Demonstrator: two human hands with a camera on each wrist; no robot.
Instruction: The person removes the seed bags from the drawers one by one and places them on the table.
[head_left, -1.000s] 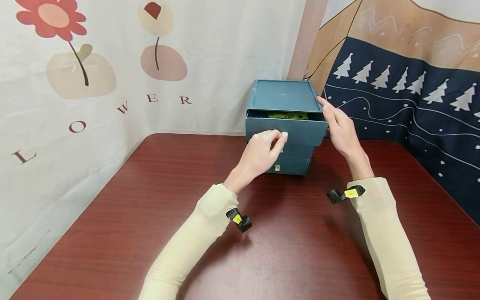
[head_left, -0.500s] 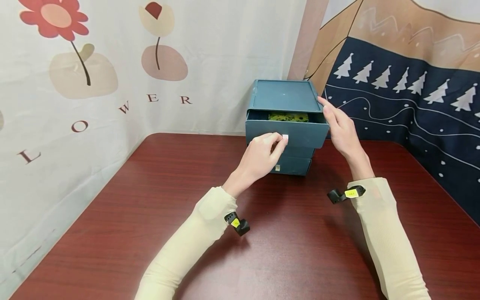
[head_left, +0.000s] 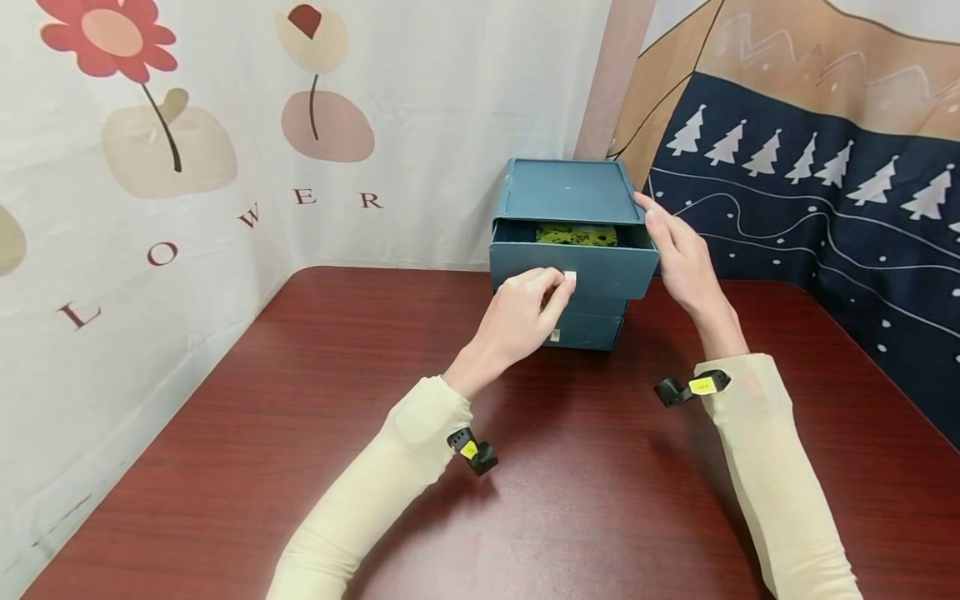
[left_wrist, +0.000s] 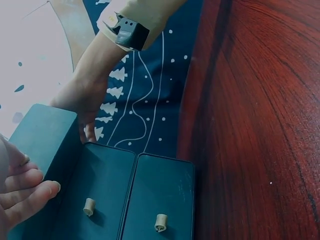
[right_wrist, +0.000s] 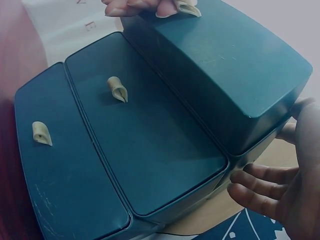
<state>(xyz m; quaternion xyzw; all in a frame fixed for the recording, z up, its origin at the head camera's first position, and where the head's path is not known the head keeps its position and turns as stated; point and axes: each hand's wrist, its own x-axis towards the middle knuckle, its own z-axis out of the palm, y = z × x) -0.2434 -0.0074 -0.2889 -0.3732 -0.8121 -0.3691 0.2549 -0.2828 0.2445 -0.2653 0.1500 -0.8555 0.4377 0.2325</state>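
A teal three-drawer box (head_left: 566, 190) stands on the table, its top drawer (head_left: 521, 257) partly pulled out. My left hand (head_left: 513, 317) pinches the small pale pull tab (head_left: 571, 277) on that drawer's front between thumb and fingers. Inside the drawer lies a flat yellow-green thing with dark spots (head_left: 576, 236); its rear is hidden under the box's top. My right hand (head_left: 684, 262) rests along the box's right side, fingers extended, as the right wrist view also shows. Below, the middle drawer (right_wrist: 150, 135) and bottom drawer (right_wrist: 70, 175) are closed, each with a pale tab.
The dark red wooden table (head_left: 585, 492) stretches in front of the box. A white curtain with flower prints (head_left: 442, 108) hangs behind it, and a navy cloth with white trees (head_left: 825, 225) hangs at the right. Each sleeve carries a small black camera.
The top drawer has slid a little farther out toward me, uncovering more of the yellow-green thing. My left hand has come back slightly with the tab, while my right hand stays in place.
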